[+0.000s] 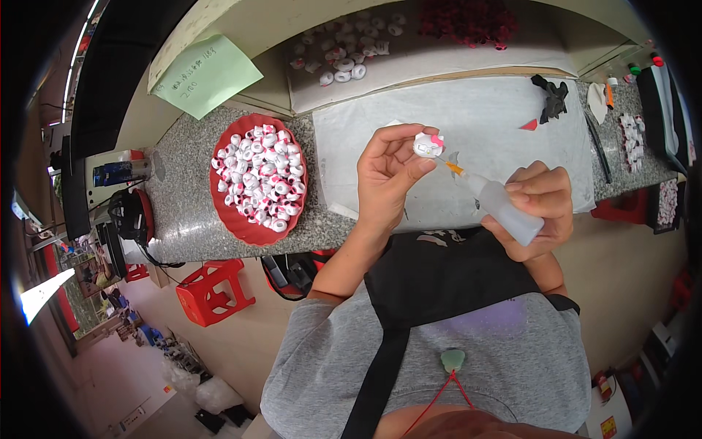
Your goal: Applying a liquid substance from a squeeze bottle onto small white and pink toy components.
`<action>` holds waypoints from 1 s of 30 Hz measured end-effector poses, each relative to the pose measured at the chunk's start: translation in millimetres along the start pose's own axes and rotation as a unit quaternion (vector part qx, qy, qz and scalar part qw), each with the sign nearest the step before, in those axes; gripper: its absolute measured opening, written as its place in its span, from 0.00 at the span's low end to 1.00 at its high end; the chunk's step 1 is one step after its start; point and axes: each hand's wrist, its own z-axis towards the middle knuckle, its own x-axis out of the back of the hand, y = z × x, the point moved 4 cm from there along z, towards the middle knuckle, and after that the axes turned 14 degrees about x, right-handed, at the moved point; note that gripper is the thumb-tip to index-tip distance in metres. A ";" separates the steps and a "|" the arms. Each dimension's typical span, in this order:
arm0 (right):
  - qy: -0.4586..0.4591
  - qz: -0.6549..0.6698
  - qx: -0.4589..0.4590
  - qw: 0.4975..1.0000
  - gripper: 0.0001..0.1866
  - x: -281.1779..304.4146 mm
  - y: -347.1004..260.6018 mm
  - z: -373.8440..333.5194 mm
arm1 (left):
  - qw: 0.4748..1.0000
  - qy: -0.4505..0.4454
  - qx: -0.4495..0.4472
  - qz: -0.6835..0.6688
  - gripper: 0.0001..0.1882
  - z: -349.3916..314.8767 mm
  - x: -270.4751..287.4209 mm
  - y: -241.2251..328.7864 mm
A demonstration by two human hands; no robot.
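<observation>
Between the thumb and fingers of my left hand point(393, 170) is a small white plastic cat head point(427, 145) with a pink bow. My right hand point(537, 208) grips a translucent squeeze bottle point(508, 211), tilted so that its orange nozzle tip point(454, 167) points up at the head's lower edge. Whether the tip touches the head is too small to tell. Both hands are above a white paper sheet point(351, 132) on the bench. To the left, a red scalloped plate point(252, 235) is heaped with many similar white and pink pieces point(259, 172).
More white pieces point(344, 69) and a dark red pile point(468, 22) lie on the shelf behind. A crumpled black cloth or glove point(552, 97) rests at the sheet's far right. A green note point(207, 75) hangs at left. A red stool point(214, 293) stands below the bench.
</observation>
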 end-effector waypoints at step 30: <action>0.046 -0.005 -0.044 0.998 0.19 4.5 18.3 0.7 | 0.992 0.046 -0.070 0.095 0.17 -2.4 10.6 11.3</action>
